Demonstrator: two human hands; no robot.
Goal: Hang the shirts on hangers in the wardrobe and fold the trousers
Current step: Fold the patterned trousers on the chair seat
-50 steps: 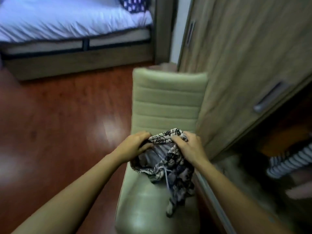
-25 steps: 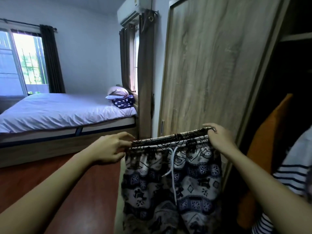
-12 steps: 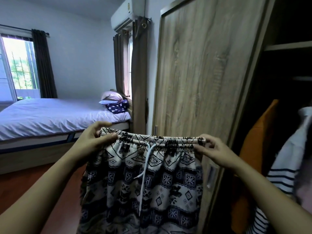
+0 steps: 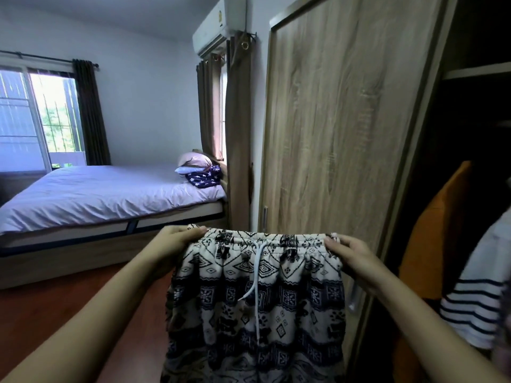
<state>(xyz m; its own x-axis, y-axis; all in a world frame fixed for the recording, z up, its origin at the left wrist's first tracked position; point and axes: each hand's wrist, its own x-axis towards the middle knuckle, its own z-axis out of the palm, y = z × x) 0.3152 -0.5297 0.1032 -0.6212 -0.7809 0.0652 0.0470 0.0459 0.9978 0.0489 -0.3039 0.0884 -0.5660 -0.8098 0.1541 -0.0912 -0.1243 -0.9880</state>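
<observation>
A pair of patterned trousers (image 4: 254, 299) is held up in the air by the waistband, spread flat between the two hands; the left hand (image 4: 171, 244) is closed on the left end of the waistband with the thumb on top, and the right hand (image 4: 351, 252) is closed on the right end, fingers curled over the elastic; a white drawstring (image 4: 255, 275) hangs loose down the front. The trousers are suspended just in front of the wardrobe door (image 4: 340, 134), with the legs dropping out of view at the bottom edge, so it cannot be told whether they reach the floor. Inside the open wardrobe, to the right, an orange garment (image 4: 434, 230) and a striped shirt (image 4: 475, 299) are seen hanging. The step in hand is judged to be the squaring of the trousers before the first fold. Several things could go wrong from here: if one end of the waistband were let go before the halves are brought together, the cloth would swing and bunch, and the fold would come out crooked; the drawstring could be trapped inside the fold and leave a lump; the legs, being unsupported, could twist, so that the seams would not meet; no flat surface is close under the hands, the bed (image 4: 105, 194) being well apart to the left, so a fold made in the air could slip open when set down.
</observation>
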